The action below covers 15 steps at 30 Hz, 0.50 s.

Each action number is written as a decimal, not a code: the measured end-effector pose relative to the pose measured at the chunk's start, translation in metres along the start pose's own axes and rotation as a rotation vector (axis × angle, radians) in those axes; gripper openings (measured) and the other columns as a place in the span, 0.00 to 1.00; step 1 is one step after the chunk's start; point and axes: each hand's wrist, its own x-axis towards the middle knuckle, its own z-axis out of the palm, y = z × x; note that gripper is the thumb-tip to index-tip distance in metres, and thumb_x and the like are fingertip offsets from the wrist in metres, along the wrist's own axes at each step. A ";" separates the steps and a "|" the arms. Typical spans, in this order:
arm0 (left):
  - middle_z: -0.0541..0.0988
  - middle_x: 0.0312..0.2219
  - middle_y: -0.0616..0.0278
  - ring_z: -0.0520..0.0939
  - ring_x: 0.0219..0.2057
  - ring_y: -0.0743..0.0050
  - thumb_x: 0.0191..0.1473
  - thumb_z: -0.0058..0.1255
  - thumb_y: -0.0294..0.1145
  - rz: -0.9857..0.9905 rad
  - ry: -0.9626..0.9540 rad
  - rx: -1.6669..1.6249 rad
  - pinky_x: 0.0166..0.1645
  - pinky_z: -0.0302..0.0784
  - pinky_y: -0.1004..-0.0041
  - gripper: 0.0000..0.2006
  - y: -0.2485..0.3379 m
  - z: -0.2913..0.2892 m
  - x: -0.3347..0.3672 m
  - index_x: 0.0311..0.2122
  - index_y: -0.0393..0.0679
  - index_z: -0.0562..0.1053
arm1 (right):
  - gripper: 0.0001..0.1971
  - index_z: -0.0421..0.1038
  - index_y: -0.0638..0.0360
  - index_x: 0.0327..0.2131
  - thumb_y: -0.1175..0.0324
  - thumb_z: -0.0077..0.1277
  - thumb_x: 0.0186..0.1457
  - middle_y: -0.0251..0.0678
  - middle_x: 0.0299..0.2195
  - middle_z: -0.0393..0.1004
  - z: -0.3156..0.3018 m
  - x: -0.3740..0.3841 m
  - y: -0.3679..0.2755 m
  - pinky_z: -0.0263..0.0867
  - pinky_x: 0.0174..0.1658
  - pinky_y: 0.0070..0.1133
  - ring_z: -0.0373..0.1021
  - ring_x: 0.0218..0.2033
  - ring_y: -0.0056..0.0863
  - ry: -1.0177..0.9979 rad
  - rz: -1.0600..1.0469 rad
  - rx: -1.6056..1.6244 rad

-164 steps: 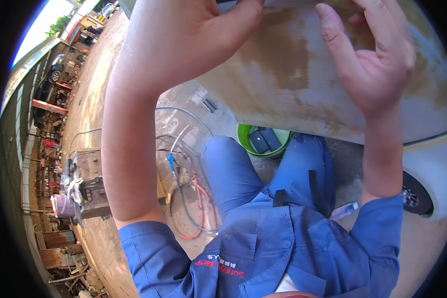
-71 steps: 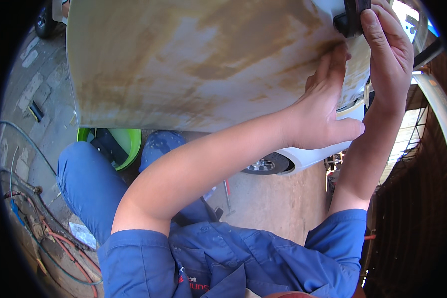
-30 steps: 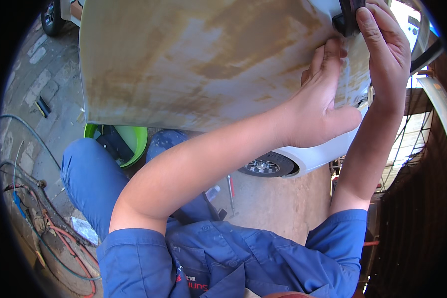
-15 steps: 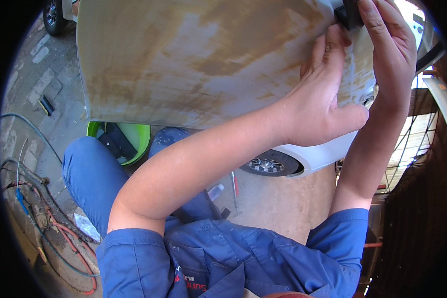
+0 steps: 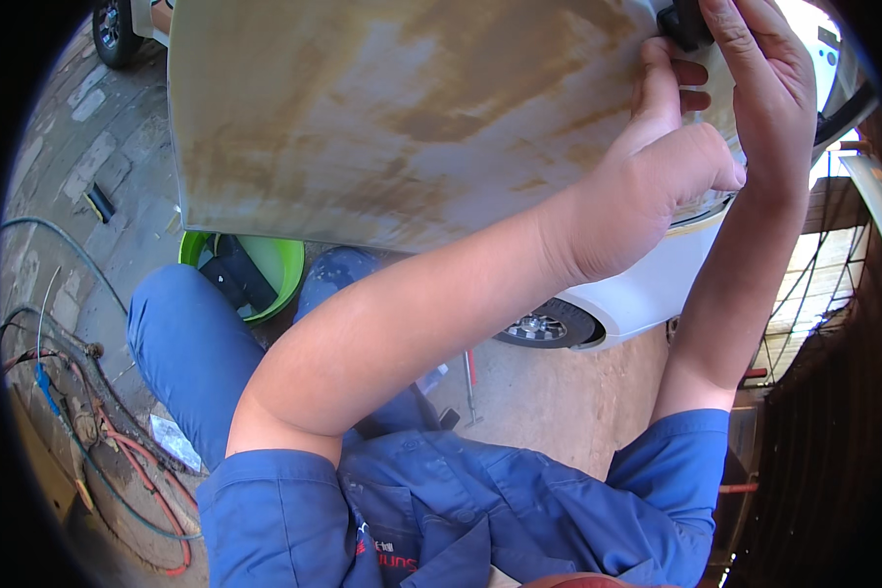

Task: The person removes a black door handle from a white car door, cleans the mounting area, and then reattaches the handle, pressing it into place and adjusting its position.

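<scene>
In front of me is a car door panel (image 5: 392, 127) with pale grey and brown sanded patches. A black plastic part (image 5: 684, 24) sits at its upper right edge. My right hand (image 5: 769, 73) is raised against that part, its fingers closed round the side of it; the fingertips run up to the picture's top edge. Just below the part is my left hand (image 5: 661, 181), fingers apart and the thumb pointing right. One fingertip reaches the underside of the black part. Nothing shows in the left hand.
Below the door's lower left corner stands a green basin (image 5: 292, 274) with water and a dark object (image 5: 235, 274). Hoses and cables (image 5: 118, 441) lie at left, near a small dark block (image 5: 99, 204). A white car's wheel (image 5: 549, 325) and a red-handled tool (image 5: 470, 377) are below the door.
My left hand has turned at the wrist, and its fingers have come off the panel's face toward the edge beneath the black part. My right hand stays at the part. The view has shifted slightly.
</scene>
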 end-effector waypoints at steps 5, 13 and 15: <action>0.58 0.56 0.51 0.63 0.60 0.61 0.53 0.55 0.40 -0.178 -0.104 -0.248 0.67 0.59 0.68 0.40 0.004 -0.015 0.002 0.66 0.38 0.49 | 0.14 0.76 0.64 0.29 0.68 0.55 0.69 0.31 0.36 0.72 0.006 0.000 0.018 0.62 0.41 0.19 0.67 0.37 0.19 0.056 -0.084 -0.129; 0.52 0.65 0.41 0.58 0.66 0.53 0.53 0.59 0.47 0.119 -0.082 0.396 0.73 0.54 0.62 0.57 -0.008 -0.013 -0.015 0.73 0.28 0.34 | 0.14 0.76 0.65 0.30 0.68 0.53 0.70 0.29 0.35 0.72 0.006 -0.006 0.021 0.61 0.39 0.17 0.67 0.35 0.17 0.063 -0.037 -0.021; 0.51 0.65 0.40 0.57 0.67 0.51 0.53 0.59 0.48 0.167 -0.113 0.477 0.74 0.53 0.61 0.60 -0.009 -0.017 -0.014 0.73 0.26 0.32 | 0.13 0.76 0.65 0.30 0.69 0.53 0.71 0.29 0.35 0.71 0.008 -0.005 0.023 0.61 0.39 0.17 0.66 0.34 0.17 0.077 -0.050 0.006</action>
